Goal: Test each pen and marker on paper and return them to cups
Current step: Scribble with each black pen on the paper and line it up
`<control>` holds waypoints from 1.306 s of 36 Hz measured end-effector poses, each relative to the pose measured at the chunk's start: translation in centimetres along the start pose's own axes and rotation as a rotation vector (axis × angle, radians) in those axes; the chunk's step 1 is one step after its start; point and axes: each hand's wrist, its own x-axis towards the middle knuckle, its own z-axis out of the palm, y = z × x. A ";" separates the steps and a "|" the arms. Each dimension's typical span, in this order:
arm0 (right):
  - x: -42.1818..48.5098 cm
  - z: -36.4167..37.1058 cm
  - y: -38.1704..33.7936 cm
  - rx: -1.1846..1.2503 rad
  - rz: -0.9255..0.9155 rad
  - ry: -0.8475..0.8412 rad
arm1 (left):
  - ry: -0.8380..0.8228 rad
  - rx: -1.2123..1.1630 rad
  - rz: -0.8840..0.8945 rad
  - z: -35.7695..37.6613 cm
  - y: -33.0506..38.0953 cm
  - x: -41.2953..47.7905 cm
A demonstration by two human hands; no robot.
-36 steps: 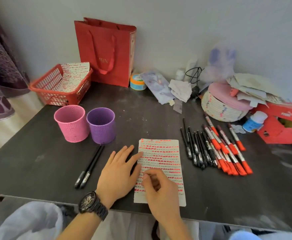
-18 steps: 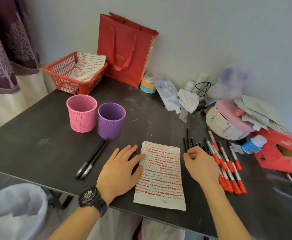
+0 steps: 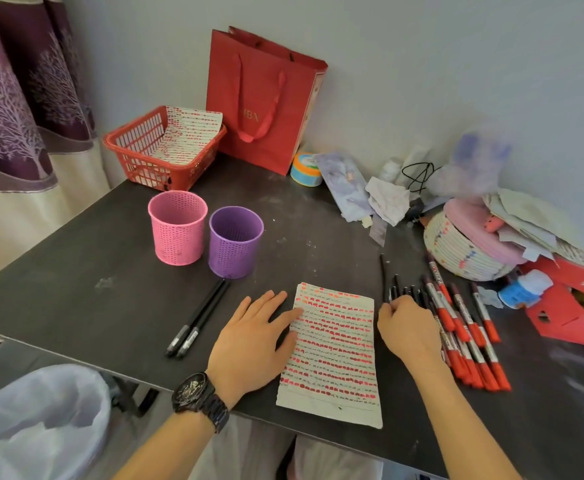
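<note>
A home room: patterned curtain (image 3: 13,109), cluttered dark table (image 3: 76,271), red gift bag (image 3: 263,98).

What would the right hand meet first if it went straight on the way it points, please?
Most likely the black pens, lying just beyond the right hand; whether its curled fingers already touch one is unclear.

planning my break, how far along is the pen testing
Done: paper is covered in red strokes; two black pens lie by the purple cup, none sticks out of it or the pink cup. In hand: left hand flattens the paper, right hand is on the black pen pile. Left: that pile and the red markers.
</note>
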 end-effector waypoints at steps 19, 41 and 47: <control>-13.7 3.5 -2.6 1.360 -0.016 -0.040 | -0.013 0.027 0.002 -0.3 0.2 -0.3; -13.8 4.0 -1.8 1.420 -0.126 -0.074 | 0.149 -0.181 0.157 -1.6 6.1 -4.3; -13.9 3.4 -2.0 1.526 -0.144 -0.182 | 0.072 -0.167 0.167 -1.4 5.9 -4.3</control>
